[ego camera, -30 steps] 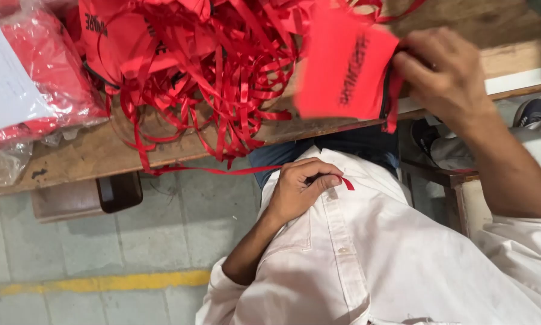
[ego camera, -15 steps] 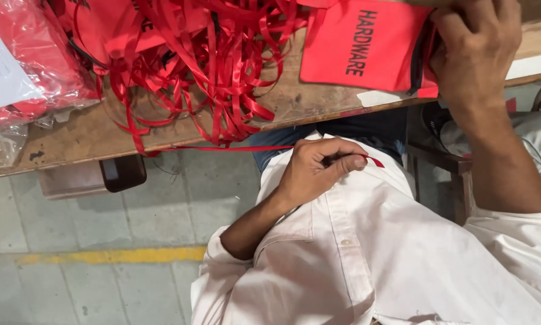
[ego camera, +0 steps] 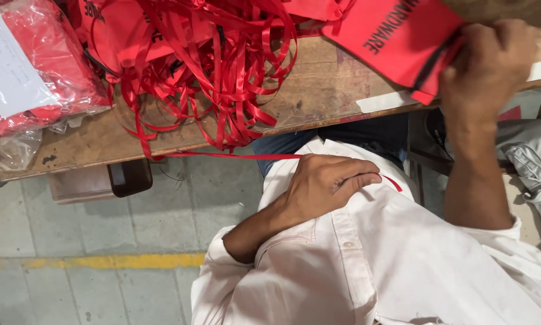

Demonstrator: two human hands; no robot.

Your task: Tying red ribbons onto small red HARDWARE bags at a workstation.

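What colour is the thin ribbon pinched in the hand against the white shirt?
Red. The head view shows the thin satin ribbon running from the left hand to the tangled pile.

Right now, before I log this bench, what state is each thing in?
Left hand: grip shut on a taut red ribbon.
Right hand: grip shut on a flat red pouch.
Ribbon pile: tangled, loose, spilling over the table edge.
Plastic bag: closed, lying flat.
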